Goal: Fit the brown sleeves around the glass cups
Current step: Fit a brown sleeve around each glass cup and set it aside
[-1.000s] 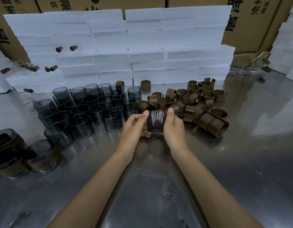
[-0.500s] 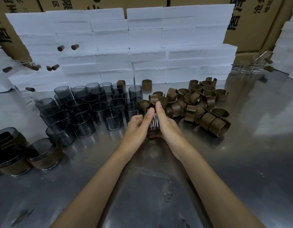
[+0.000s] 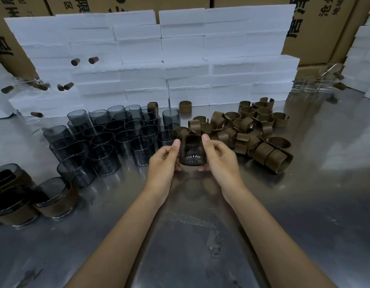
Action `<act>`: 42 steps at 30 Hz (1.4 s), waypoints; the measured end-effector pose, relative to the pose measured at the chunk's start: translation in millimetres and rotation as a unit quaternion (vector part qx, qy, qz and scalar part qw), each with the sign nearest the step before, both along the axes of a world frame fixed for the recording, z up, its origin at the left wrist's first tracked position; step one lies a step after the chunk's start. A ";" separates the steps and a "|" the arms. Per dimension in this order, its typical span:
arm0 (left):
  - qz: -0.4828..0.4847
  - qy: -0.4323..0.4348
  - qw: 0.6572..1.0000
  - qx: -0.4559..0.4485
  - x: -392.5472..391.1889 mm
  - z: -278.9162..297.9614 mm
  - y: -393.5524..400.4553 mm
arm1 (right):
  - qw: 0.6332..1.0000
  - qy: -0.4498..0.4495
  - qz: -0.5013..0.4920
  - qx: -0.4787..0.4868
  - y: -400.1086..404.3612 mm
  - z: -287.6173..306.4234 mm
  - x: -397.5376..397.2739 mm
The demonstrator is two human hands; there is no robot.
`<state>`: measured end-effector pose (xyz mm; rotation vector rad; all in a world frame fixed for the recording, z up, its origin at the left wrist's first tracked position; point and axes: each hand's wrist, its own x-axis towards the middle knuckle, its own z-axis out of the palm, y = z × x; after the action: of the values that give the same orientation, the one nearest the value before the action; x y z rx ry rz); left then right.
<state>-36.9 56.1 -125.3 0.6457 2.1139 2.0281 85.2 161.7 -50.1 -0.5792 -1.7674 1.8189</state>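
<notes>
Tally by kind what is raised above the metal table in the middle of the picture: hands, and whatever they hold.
Hands: 2, left hand and right hand
Glass cup: 1, a dark glass cup pinched between the fingers of both hands
Total: 3

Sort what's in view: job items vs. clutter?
Job: held cup in left hand and right hand; bare glass cups; loose brown sleeves; sleeved cups.

Clutter: white foam blocks; cardboard boxes; clear glasses.
</notes>
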 end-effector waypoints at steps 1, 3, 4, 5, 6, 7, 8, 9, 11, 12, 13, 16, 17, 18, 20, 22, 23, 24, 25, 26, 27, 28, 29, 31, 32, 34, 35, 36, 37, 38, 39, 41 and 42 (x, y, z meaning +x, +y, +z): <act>-0.002 0.008 1.000 -0.008 3.0 3.4 -2.3 | 1.000 -0.010 0.002 -0.008 -0.1 0.6 0.8; -0.016 0.030 0.999 -0.013 12.5 11.9 -4.6 | 0.999 -0.034 0.028 -0.016 -0.7 1.9 3.3; -0.023 0.037 0.999 -0.024 19.7 19.3 -4.8 | 0.997 -0.045 0.053 -0.016 -1.3 3.3 5.4; -0.037 0.040 0.998 -0.021 28.5 28.5 -5.4 | 0.995 -0.052 0.081 -0.010 -1.5 4.3 6.9; -0.057 0.043 0.997 -0.018 36.6 37.3 -6.0 | 0.993 -0.055 0.106 0.001 -1.9 5.3 7.9; -0.072 0.048 0.996 -0.014 45.9 46.7 -6.9 | 0.991 -0.057 0.121 0.013 -2.6 6.3 8.4; -0.080 0.049 0.995 -0.013 52.9 54.2 -7.6 | 0.990 -0.056 0.126 0.021 -3.3 7.6 9.2; -0.081 0.045 0.996 -0.019 58.9 60.4 -8.5 | 0.991 -0.054 0.118 0.024 -3.3 8.0 9.8; -0.079 0.033 0.995 -0.046 70.1 73.1 -10.0 | 0.994 -0.051 0.089 0.028 -3.3 6.9 10.0; -0.079 0.025 0.995 -0.053 74.8 78.4 -11.0 | 0.995 -0.049 0.077 0.029 -3.1 6.1 9.9; -0.075 0.019 0.996 -0.054 77.9 82.1 -11.7 | 0.996 -0.049 0.063 0.026 -2.8 5.6 9.8; -0.061 0.011 0.998 -0.014 74.7 82.4 -12.6 | 0.999 -0.036 0.020 0.021 -0.2 5.1 8.9; -0.053 0.011 0.999 -0.005 71.7 78.9 -14.1 | 0.999 -0.026 0.011 0.024 0.3 4.4 9.0; -0.043 0.011 0.999 -0.006 68.8 76.2 -15.3 | 0.999 -0.017 0.002 0.029 0.6 3.9 9.4; -0.027 -0.002 1.000 -0.005 66.1 74.7 -17.3 | 0.999 -0.002 -0.010 0.046 1.6 2.3 10.2; -0.021 -0.031 0.999 0.012 67.1 74.9 -18.3 | 0.998 0.018 -0.020 0.055 3.0 1.9 11.1; -0.019 -0.046 0.999 0.018 67.2 75.5 -17.8 | 0.998 0.026 -0.025 0.051 4.1 2.5 11.1; -0.021 -0.058 0.998 0.022 67.4 76.2 -17.1 | 0.998 0.032 -0.027 0.045 4.6 3.7 11.2; -0.027 -0.069 0.997 0.023 67.8 76.1 -16.6 | 0.998 0.037 -0.022 0.037 4.3 4.7 11.5; -0.036 -0.076 0.996 0.021 68.2 76.2 -16.5 | 0.999 0.037 -0.010 0.031 3.1 5.4 11.7; -0.045 -0.082 0.995 0.019 68.2 76.4 -16.3 | 0.999 0.031 0.006 0.022 1.3 5.2 11.1; -0.056 -0.089 0.994 0.021 68.1 76.8 -16.5 | 1.000 0.018 0.023 0.008 -1.1 4.6 10.3; -0.069 -0.098 0.993 0.023 68.0 77.1 -16.8 | 0.999 0.003 0.039 -0.010 -2.7 3.4 9.0; -0.098 -0.112 0.988 0.028 68.4 79.0 -17.4 | 0.997 -0.017 0.067 -0.040 -3.7 2.7 6.9; -0.107 -0.117 0.987 0.027 69.1 80.8 -17.5 | 0.995 -0.022 0.082 -0.044 -3.7 3.2 6.6; -0.110 -0.123 0.986 0.023 69.6 83.9 -17.3 | 0.994 -0.032 0.103 -0.028 -4.1 5.7 7.0; -0.110 -0.122 0.986 0.026 68.9 84.3 -17.1 | 0.994 -0.032 0.107 -0.017 -5.3 6.8 7.3; -0.111 -0.116 0.987 0.030 67.8 84.4 -17.1 | 0.994 -0.026 0.106 -0.012 -6.3 6.8 7.4; -0.113 -0.103 0.988 0.033 66.8 84.2 -16.9 | 0.994 -0.016 0.105 -0.018 -6.5 6.4 7.0; -0.115 -0.088 0.989 0.037 66.4 83.6 -17.2 | 0.994 -0.005 0.106 -0.035 -6.3 6.8 6.8; -0.117 -0.075 0.989 0.041 66.2 82.6 -17.0 | 0.992 0.006 0.112 -0.062 -5.4 7.6 6.9; -0.124 -0.060 0.989 0.049 66.2 80.0 -17.8 | 0.984 0.025 0.136 -0.113 -4.1 8.3 8.1; -0.127 -0.057 0.989 0.055 66.1 79.3 -18.0 | 0.981 0.031 0.148 -0.123 -4.2 7.9 8.7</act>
<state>29.2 38.1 -46.1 0.7539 1.7672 1.9971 93.9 157.5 -42.2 -0.3584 -1.6697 2.2554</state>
